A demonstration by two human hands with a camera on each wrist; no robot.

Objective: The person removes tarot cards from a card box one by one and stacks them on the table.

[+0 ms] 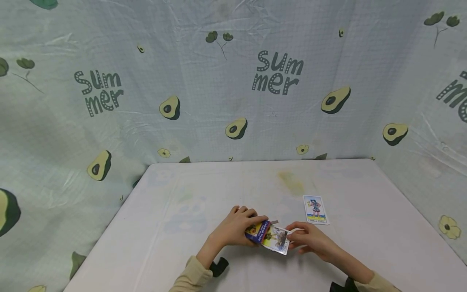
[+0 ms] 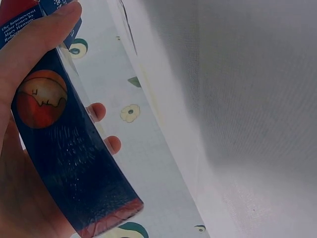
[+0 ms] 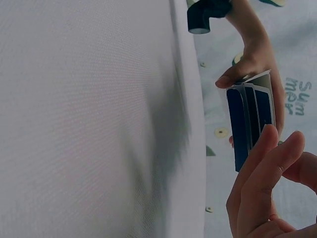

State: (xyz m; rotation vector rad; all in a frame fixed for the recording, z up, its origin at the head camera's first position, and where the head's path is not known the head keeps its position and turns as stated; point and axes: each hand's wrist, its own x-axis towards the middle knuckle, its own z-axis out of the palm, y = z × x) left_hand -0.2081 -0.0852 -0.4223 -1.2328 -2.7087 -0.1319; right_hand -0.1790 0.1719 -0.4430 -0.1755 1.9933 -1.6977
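Note:
My left hand (image 1: 238, 227) grips a dark blue tarot card box (image 1: 257, 231) tilted above the table, thumb along one side in the left wrist view. Out of the box's right end sticks a stack of tarot cards (image 1: 277, 239), picture side up in the head view. Their blue backs show in the right wrist view. My right hand (image 1: 311, 241) pinches the outer edge of the stack, its fingertips (image 3: 270, 135) overlapping the cards' end. Beyond the right hand, a single tarot card (image 1: 315, 209) with a figure in blue lies face up on the table.
A white cloth covers the table (image 1: 175, 259). Pale hanging sheets (image 1: 204, 81) printed with avocados and the word "summer" stand behind it and at both sides. A black strap piece (image 1: 219, 267) sits at the left wrist.

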